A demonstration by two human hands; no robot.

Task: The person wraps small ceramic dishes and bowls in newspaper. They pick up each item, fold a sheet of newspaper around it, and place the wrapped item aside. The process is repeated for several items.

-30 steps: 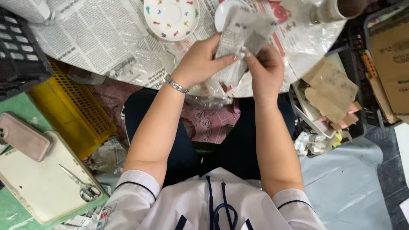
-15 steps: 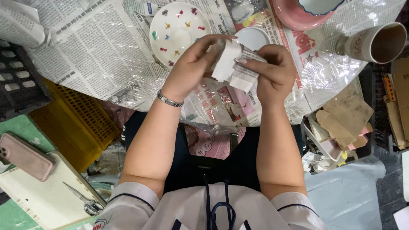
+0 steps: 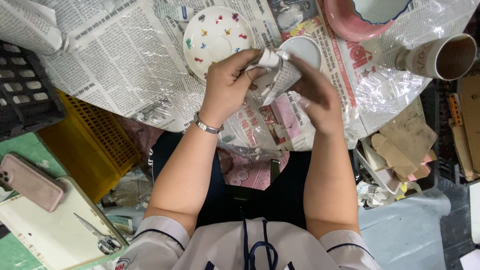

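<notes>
A small bundle wrapped in printed newspaper sits just above the centre of the frame, pinched between both hands over a table spread with newspaper sheets and clear plastic film. The left hand, with a silver bracelet at its wrist, has its fingers curled over the bundle's left and top side, thumb and forefinger pressing the paper. The right hand cups the bundle from the right, fingers closed against the wrapping; what lies inside the paper cannot be told.

Just behind the bundle, at upper centre, lies a white round saucer dotted with small coloured figures, and touching the bundle's upper right edge is a plain white round dish. At the top right edge a pink ceramic bowl is cut off by the frame, and farther right a cream mug with a brown inside lies on its side.

At the left, a yellow plastic crate sits beside a black plastic crate. In the lower left corner a pink phone and a pair of metal scissors rest on a cream board. Brown cardboard scraps pile at the right.
</notes>
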